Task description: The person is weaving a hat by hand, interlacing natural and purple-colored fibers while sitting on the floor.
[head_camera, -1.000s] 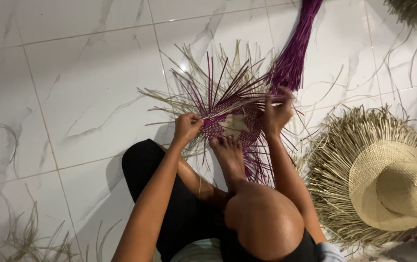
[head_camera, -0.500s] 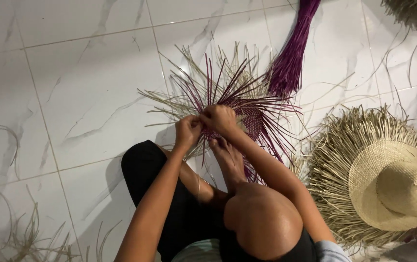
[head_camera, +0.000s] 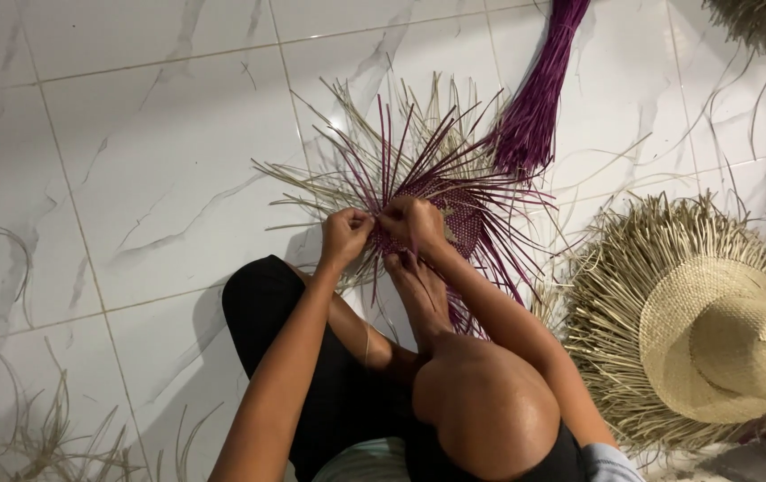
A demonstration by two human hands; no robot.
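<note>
Two hands met at the near edge of the woven mat (head_camera: 454, 219), flat on the white tile floor (head_camera: 133, 161). I saw my left hand (head_camera: 344, 236) pinching purple and straw strands at that edge, my right hand (head_camera: 414, 221) just beside it, clenched on strands too. My foot (head_camera: 418, 290) pressed the mat's rim below. Purple fibre bundle (head_camera: 539, 98) lay beyond, unfinished straw hat (head_camera: 713, 330) at far right, well apart.

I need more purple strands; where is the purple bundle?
The purple bundle lies on the white tile floor at upper right, just beyond the half-woven mat.
</note>
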